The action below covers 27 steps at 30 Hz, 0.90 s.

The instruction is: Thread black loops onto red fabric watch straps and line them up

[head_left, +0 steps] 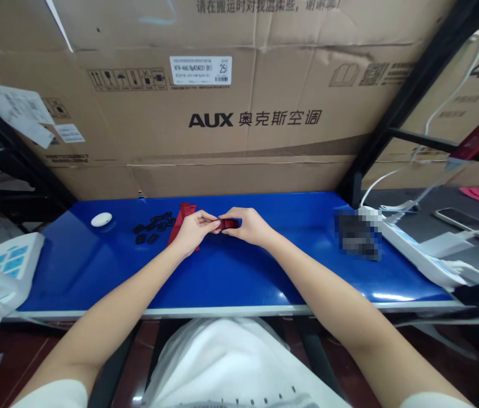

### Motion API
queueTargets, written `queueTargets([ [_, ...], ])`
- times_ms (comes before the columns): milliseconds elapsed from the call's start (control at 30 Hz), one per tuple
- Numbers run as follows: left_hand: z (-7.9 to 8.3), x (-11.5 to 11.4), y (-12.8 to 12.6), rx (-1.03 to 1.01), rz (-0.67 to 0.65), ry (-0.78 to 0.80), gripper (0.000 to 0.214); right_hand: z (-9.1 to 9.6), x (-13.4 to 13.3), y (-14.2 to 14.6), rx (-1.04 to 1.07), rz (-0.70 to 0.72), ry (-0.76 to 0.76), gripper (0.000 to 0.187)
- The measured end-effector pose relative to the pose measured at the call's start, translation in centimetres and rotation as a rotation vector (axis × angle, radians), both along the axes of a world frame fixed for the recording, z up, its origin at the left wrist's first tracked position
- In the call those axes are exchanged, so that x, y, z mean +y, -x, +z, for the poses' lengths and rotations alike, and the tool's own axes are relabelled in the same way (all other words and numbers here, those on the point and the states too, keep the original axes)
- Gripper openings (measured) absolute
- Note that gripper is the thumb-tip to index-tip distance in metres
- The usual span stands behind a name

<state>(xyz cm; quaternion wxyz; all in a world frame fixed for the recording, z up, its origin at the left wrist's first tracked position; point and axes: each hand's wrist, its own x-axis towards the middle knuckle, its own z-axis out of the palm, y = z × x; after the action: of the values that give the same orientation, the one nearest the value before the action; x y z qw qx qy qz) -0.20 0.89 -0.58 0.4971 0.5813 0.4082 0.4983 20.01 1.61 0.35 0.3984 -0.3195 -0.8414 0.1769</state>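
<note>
My left hand (193, 231) and my right hand (249, 225) meet over the middle of the blue table. Both are closed on a short red strap (231, 224), thumbs against fingers. A small black buckle (223, 225) sits on this strap between my fingertips; how the strap is threaded is too small to tell. Partly hidden behind my left hand lie more red straps (187, 209), flat on the table. Left of them several loose black plastic buckles (153, 228) are scattered.
On the blue table (239, 283), a white oval object (101, 219) lies at the left. A white device with blue keys (12, 258) stands at the left edge. At right are a blurred dark object (356, 235) and a white power strip (418, 252). Large cardboard boxes (243, 141) wall off the back.
</note>
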Motion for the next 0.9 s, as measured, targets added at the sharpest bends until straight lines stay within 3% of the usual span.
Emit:
queueTargets([
  [200,-0.4,0.6,0.9,0.165,0.005,0.022,0.029,0.0,1.4,-1.7,-0.257,-0.065,0.073,0.034],
  [300,-0.7,0.4,0.5,0.404,-0.036,-0.150,0.024,-0.7,2.3,-2.0,-0.277,-0.100,0.068,0.043],
  [400,-0.8,0.0,0.0,0.691,-0.026,-0.400,0.025,-1.7,3.0,-2.1,-0.255,-0.279,0.090,0.057],
  [533,-1.2,-0.1,-0.3,0.935,-0.066,-0.620,0.026,-3.1,3.0,-2.2,-0.329,-0.441,0.163,0.051],
  [667,-1.8,0.0,-0.6,1.046,-0.123,-0.638,0.036,-3.7,2.4,-1.7,-0.514,-0.407,0.183,0.055],
  [800,-1.9,0.4,-0.7,1.132,-0.033,-0.587,0.046,-3.8,1.4,-1.1,-0.614,-0.469,0.215,0.061],
  [900,-2.0,1.0,0.0,1.230,0.035,-0.458,0.051,-3.6,1.0,-1.0,-0.643,-0.485,0.244,0.063],
])
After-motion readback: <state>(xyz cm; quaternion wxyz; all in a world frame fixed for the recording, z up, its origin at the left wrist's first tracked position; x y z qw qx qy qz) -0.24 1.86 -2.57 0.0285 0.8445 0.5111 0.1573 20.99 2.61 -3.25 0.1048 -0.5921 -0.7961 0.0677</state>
